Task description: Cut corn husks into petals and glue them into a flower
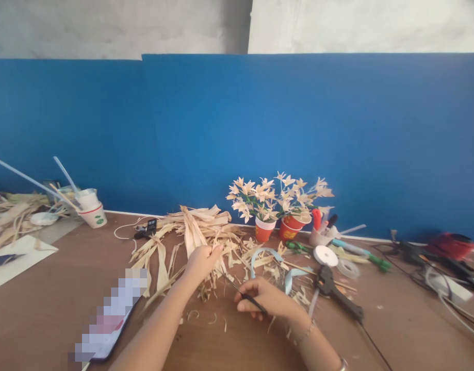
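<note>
Near the middle of the table, my left hand (202, 264) is closed on a broad, pale dried corn husk (192, 233) that stands up above the fist. A pair of black-handled scissors (252, 302) is gripped in my right hand (264, 299), its blades pointing up and left toward the left hand. Behind and around both hands lies a heap of dried husks (213, 215), with small cut scraps (225, 323) scattered on the tabletop. Whether the blades touch the husk I cannot tell.
Paper cups of husk flowers (262, 193) stand at the back by the blue partition (237, 129). A black glue gun (339, 294) and a white ribbon spool (325, 255) lie right. A phone (113, 319) lies left; a white cup (93, 212) with sticks stands farther back.
</note>
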The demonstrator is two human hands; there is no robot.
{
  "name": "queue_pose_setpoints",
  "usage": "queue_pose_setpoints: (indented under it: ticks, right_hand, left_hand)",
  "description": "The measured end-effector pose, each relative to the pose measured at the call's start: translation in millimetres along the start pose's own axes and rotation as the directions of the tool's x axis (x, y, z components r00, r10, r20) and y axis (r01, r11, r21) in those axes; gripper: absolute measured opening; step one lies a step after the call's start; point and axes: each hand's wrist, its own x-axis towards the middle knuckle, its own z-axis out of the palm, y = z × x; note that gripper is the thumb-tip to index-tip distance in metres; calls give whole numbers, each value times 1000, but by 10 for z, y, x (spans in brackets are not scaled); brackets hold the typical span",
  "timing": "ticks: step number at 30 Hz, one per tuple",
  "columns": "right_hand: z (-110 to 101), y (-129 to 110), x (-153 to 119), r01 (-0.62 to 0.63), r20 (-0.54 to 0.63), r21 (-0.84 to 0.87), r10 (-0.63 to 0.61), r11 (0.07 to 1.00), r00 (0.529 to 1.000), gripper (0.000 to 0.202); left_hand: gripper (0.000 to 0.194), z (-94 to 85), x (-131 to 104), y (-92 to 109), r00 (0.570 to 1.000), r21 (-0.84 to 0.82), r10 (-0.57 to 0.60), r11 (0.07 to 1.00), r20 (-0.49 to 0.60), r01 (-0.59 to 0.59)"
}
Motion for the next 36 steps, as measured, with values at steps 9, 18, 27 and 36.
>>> queue_pose_setpoints:
  ticks: [9,18,27,36]
  right_hand:
    - [0,14,8,12,-25,-1,-12,1000,1000,40]
    - [-39,49,5,41,-12,-14,-41,999,999,38]
    - [-49,23,-8,97,-16,7,-97,995,995,36]
    - [-70,67,20,121,-32,5,-121,993,992,35]
  left_hand:
    - [53,32,20,-44,1000,-8,20,1000,10,-20]
    - [59,69,26,-82,1000,-112,15,994,-1,-15]
    - [61,53,16,-16,998,-180,-27,984,-49,18]
    - [56,77,-11,44,989,-439,-146,887,32,145]
